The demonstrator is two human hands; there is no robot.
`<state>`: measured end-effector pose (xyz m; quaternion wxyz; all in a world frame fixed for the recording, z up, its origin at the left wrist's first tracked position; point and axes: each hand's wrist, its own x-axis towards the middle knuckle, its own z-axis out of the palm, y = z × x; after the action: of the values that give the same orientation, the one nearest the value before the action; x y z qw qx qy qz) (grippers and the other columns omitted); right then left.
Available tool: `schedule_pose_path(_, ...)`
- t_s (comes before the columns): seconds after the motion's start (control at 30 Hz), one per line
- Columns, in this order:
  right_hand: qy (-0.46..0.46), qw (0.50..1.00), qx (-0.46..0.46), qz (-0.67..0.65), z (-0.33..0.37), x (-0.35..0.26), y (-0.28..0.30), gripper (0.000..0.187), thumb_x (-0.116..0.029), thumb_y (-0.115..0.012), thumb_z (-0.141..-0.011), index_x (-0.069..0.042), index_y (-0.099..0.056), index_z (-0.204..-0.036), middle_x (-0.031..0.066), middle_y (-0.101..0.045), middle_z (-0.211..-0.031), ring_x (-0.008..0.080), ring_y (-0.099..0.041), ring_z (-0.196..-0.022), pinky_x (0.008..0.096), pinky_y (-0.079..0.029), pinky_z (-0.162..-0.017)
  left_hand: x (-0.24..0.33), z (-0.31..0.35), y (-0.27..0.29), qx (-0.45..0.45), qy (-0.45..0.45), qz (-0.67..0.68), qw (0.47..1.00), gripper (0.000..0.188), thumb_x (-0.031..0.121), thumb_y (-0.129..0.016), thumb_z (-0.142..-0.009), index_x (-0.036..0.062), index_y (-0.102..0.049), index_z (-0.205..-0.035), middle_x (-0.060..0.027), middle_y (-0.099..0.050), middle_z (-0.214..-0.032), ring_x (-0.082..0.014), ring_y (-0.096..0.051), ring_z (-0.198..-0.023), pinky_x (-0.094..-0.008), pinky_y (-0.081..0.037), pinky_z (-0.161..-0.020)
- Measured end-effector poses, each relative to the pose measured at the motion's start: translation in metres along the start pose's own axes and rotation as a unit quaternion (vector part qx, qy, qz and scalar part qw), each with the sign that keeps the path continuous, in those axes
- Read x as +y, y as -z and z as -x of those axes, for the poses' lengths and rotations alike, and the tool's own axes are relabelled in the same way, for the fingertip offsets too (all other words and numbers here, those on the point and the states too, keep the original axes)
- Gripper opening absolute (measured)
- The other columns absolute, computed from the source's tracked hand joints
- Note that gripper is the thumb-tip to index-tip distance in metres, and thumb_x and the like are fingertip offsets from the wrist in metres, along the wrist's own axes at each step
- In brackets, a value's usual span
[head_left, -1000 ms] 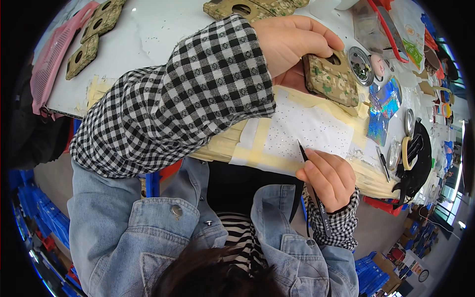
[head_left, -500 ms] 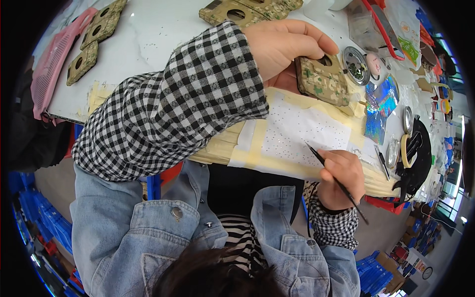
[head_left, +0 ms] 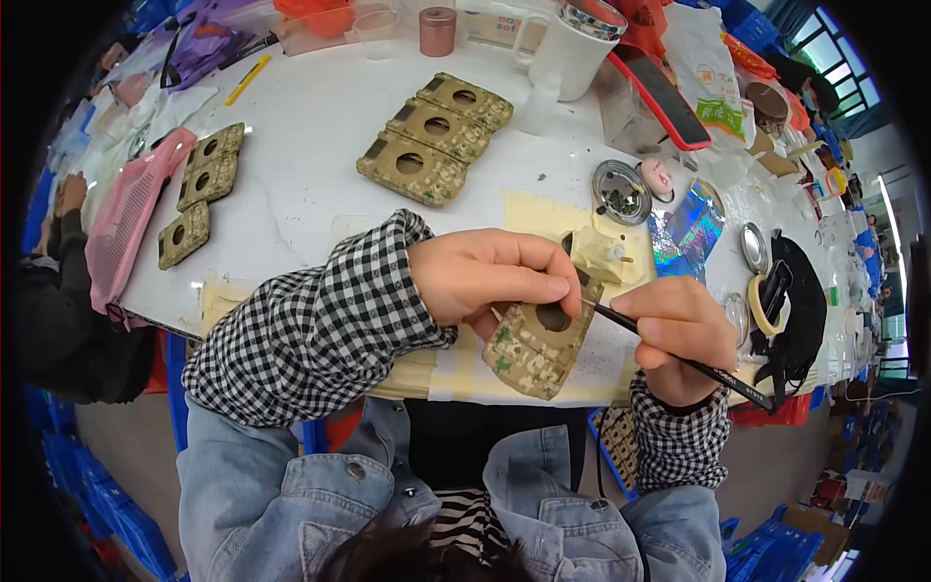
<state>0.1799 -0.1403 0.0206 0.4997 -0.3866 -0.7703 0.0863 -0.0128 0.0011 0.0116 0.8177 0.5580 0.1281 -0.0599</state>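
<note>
My left hand is closed on the far end of a camouflage-patterned case piece with a round hole, tilted above the table's front edge. In my right hand is a slim black pen-shaped tool, pinched near its pale, thin tip. That tip meets the case's side beside my left fingertips; whether it carries anything is too small to see. Below the case lies a white paper sheet, mostly covered by it, with tiny dots showing at the right.
Three similar pieces lie farther back, and three more by a pink mesh basket. To the right stand a round tin, a blue shiny pouch, a tape roll and a white mug. Another person sits at the left.
The case has come nearer to me in my left hand. My right hand has lifted the tool off the dotted sheet and brought its tip to the case. The view now takes in more of the table.
</note>
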Motion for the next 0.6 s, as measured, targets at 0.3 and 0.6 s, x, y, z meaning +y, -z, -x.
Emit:
schedule_pose_path(0.3,-0.017,1.0,0.011,-0.021,0.0032,0.008,-0.0063,0.029,-0.014,-0.075,-0.071,-0.004,-0.059,-0.092,0.0164,-0.066,-0.094,0.0278,-0.064,-0.075,0.0338,-0.051,-0.065,-0.0024,0.0006,-0.0001,0.012,-0.003,0.005,1.0,0.018,0.022,-0.051,-0.093,0.0074,-0.058,-0.101,0.0061,-0.06,-0.095,0.0027,-0.047,-0.077,-0.0133,-0.031,-0.055)
schedule_pose_path(0.6,-0.035,0.999,0.011,-0.01,0.003,0.0101,-0.0071,0.03,-0.013,-0.076,-0.07,-0.005,-0.058,-0.093,0.0158,-0.066,-0.093,0.0273,-0.064,-0.076,0.033,-0.052,-0.063,-0.0058,-0.0011,0.002,0.047,-0.021,-0.025,0.998,0.018,0.019,-0.052,-0.093,0.0037,-0.057,-0.101,0.0008,-0.061,-0.098,-0.0031,-0.052,-0.09,-0.0165,-0.04,-0.074)
